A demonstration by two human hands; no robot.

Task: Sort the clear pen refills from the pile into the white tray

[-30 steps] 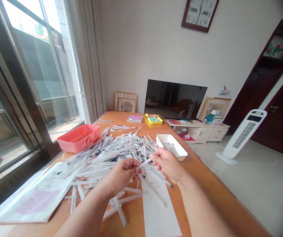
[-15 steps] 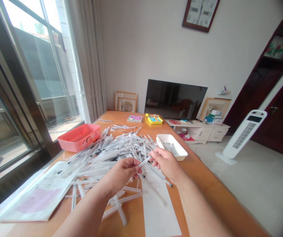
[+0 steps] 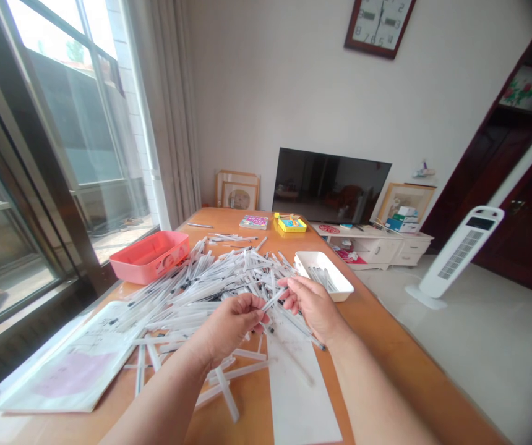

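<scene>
Between my hands is a slim translucent pen [image 3: 274, 300], tilted up toward the right. My left hand [image 3: 240, 318] pinches its lower end, and my right hand [image 3: 307, 303] grips the upper end with thumb and fingers. Just beyond and below them spreads a big heap of translucent pen parts [image 3: 214, 281], some with dark tips. A white sheet of paper [image 3: 300, 395] lies under my right hand, with a thin stick-like piece on it. To the right of the heap, a white tray [image 3: 346, 289] holds several slim grey pieces.
A red plastic basket [image 3: 129, 266] stands left of the heap. An open booklet [image 3: 62, 377] lies at the table's front left. Toward the far end are a colourful book [image 3: 253, 222], a yellow box [image 3: 292, 227] and a lone pen [image 3: 200, 225]. The table's right edge [image 3: 414, 346] runs beside my right arm.
Both hands stay almost in place on the pen, with only slight finger movement. The whole view has shifted a little.
</scene>
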